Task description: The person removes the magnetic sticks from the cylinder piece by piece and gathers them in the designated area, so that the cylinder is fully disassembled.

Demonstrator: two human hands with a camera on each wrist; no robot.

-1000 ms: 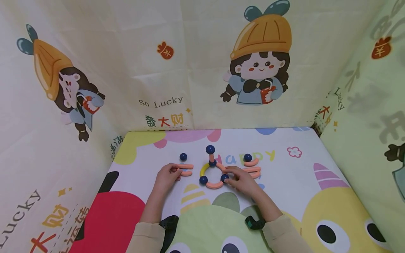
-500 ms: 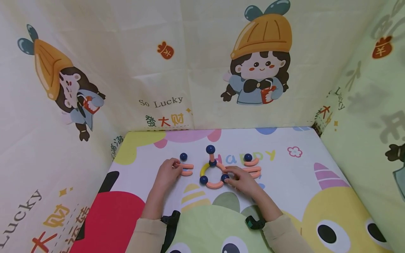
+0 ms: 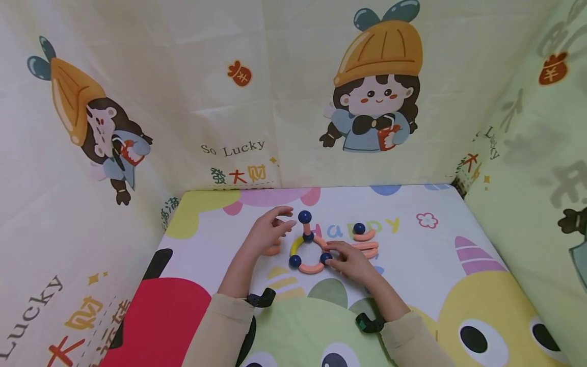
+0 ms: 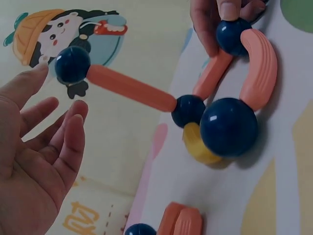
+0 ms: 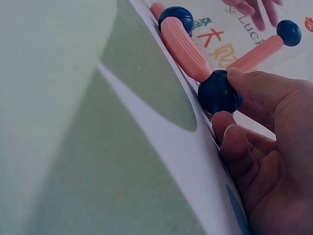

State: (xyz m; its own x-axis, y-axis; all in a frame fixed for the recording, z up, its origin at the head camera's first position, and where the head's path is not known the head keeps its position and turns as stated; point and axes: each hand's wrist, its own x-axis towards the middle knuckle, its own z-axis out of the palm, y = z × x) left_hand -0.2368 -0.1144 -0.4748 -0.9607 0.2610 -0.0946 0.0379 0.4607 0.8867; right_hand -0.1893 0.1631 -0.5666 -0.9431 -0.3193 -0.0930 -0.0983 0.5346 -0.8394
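Note:
A ring of curved sticks and dark blue balls lies on the table, with pink arcs (image 3: 311,268) and one yellow arc (image 3: 295,246). From its far ball (image 3: 308,237) a straight pink stick (image 4: 132,88) rises, topped by another blue ball (image 4: 72,64). My left hand (image 3: 270,229) hovers beside that top ball, fingers spread and relaxed, holding nothing. With thumb and fingertips, my right hand (image 5: 279,127) pinches the ring's near-right blue ball (image 5: 218,93).
Pink sticks (image 4: 181,220) and a loose blue ball (image 4: 140,230) lie left of the ring, partly behind my left forearm in the head view. On the right are another blue ball (image 3: 359,228), a curved pink stick (image 3: 364,236) and more pink sticks (image 3: 367,246).
My left hand has left the pink sticks on the left and moved up and right to the top ball, its fingers opening. My right hand keeps its place on the ring.

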